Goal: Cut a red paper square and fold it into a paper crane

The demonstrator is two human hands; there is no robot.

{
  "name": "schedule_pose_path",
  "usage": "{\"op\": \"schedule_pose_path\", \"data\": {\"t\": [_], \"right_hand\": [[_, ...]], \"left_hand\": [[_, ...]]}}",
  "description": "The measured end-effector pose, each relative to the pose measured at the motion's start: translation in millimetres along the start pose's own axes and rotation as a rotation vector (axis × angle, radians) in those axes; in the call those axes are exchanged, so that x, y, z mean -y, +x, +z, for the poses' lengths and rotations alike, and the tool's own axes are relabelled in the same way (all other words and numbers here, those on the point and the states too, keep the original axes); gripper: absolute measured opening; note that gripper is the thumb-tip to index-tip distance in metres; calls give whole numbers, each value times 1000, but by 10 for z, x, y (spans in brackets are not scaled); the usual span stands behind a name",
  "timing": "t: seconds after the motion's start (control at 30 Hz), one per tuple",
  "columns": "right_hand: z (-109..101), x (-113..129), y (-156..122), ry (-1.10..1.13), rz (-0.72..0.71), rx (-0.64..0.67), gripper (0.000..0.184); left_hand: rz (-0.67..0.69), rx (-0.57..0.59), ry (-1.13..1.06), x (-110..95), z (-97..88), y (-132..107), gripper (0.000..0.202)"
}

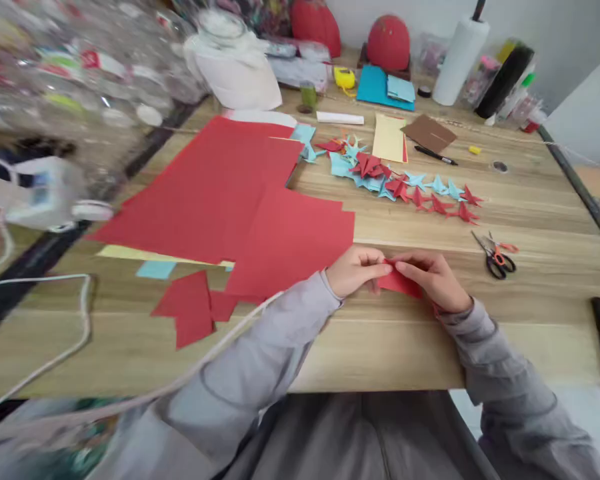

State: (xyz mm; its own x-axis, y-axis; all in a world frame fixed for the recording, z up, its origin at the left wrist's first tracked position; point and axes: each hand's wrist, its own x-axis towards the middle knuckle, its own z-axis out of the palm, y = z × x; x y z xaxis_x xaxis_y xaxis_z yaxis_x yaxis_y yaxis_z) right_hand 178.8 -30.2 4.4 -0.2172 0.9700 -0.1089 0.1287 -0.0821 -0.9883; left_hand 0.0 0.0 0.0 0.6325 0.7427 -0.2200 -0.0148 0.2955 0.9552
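Wooden table [545, 287] under everything; fingers sit over its near half. Big red sheets [220, 187] overlap left of the fingers and beyond, closest edge just beside them. Folded red and blue figures [437, 203] lie beyond the fingers, trailing off right. Smaller red pieces [194, 320] overlap well left of the fingers. Left hand [356, 270]: thumb and fingers pinching the red paper [400, 284] near its far edge. Right hand [434, 280]: same pinch, other end; thumb tips almost meeting. So the paper sits between both sets of fingertips. Black-handled scissors [495, 269]: right of fingers. Black pen [435, 155]: well beyond fingers, slightly right.
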Motion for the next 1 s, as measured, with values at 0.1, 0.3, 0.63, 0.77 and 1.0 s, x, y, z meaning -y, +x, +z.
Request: {"op": "schedule_pose_path", "data": {"t": [0.1, 0.3, 0.63, 0.77, 1.0], "right_hand": [[-14, -13, -9, -1, 27, -34, 22], [-18, -21, -22, 14, 64, -59, 24], [-12, 41, -53, -37, 89, 13, 31], [-14, 40, -43, 92, 189, 7, 43], [-44, 68, 49, 513, 147, -267, 55]], "left_hand": [[8, -4, -6, -11, 1, 7, 36], [6, -13, 12, 6, 3, 17, 33], [168, -191, 121, 74, 38, 52, 21], [240, -198, 186, 90, 26, 59, 14], [267, -473, 1, 57, -36, 108, 19]]}}
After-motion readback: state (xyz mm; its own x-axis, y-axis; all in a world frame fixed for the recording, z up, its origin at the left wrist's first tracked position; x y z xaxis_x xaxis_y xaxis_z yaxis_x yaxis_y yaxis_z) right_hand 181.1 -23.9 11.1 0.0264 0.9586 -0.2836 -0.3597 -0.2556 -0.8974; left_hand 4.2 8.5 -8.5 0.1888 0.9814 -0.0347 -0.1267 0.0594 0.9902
